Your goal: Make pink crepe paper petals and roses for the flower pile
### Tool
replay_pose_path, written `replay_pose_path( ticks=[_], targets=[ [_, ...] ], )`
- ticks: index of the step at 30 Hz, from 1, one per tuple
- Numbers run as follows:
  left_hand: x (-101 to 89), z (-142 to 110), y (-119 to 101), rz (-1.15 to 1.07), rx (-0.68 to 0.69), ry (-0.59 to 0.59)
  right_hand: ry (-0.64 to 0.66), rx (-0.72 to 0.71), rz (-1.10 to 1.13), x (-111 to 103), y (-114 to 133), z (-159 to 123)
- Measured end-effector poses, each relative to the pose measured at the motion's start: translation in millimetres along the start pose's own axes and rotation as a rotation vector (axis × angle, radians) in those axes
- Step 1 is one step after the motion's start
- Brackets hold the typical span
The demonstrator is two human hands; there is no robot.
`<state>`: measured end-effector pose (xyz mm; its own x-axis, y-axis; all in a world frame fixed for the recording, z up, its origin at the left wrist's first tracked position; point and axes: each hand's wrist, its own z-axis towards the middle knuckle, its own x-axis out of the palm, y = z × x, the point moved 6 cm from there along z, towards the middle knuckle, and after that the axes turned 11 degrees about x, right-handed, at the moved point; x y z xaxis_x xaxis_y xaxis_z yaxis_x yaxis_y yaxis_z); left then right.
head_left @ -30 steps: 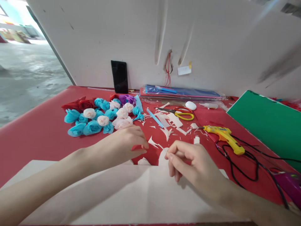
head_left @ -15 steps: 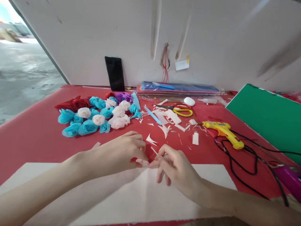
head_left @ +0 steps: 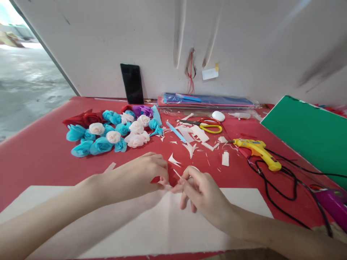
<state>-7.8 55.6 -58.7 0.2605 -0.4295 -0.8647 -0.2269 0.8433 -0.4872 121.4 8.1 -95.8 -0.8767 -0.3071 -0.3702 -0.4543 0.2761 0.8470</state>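
Observation:
My left hand [head_left: 141, 177] and my right hand [head_left: 202, 193] meet at the middle of the red table [head_left: 40, 155], fingertips pinched together on a small piece of pale pink paper [head_left: 166, 186]. A thin pale stick or strip pokes up from my right fingers. A large sheet of pale pink paper [head_left: 151, 227] lies under both wrists at the near edge. Beyond my left hand lies a cluster of paper roses [head_left: 108, 131] in blue, pink, red and purple.
Pink paper scraps [head_left: 195, 139] litter the middle. Yellow-handled scissors [head_left: 208, 127], a yellow glue gun [head_left: 257, 150] with black cord [head_left: 282, 184], a green sheet [head_left: 306, 133], a stack of coloured paper [head_left: 206, 101], and a black phone [head_left: 132, 83] leaning on the wall.
The view shifted slightly as my head tipped. My hands came together from about a hand's width apart, and both now pinch the small pink piece.

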Motion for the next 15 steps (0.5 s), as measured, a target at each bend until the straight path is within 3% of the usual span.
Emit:
replay_pose_path(
  ticks=[5, 11, 15],
  targets=[
    [-4.4, 2.1, -7.2, 0.006, -0.016, 0.020, 0.003, -0.005, -0.003, 0.7, -0.9, -0.5],
    [-2.3, 1.0, -0.3, -0.102, -0.201, 0.033, 0.006, -0.009, 0.040, -0.3, 2.0, -1.1],
    [-1.3, -1.0, 3.3, -0.117, -0.157, -0.026, 0.011, 0.000, 0.036, -0.1, 2.4, -2.0]
  ],
)
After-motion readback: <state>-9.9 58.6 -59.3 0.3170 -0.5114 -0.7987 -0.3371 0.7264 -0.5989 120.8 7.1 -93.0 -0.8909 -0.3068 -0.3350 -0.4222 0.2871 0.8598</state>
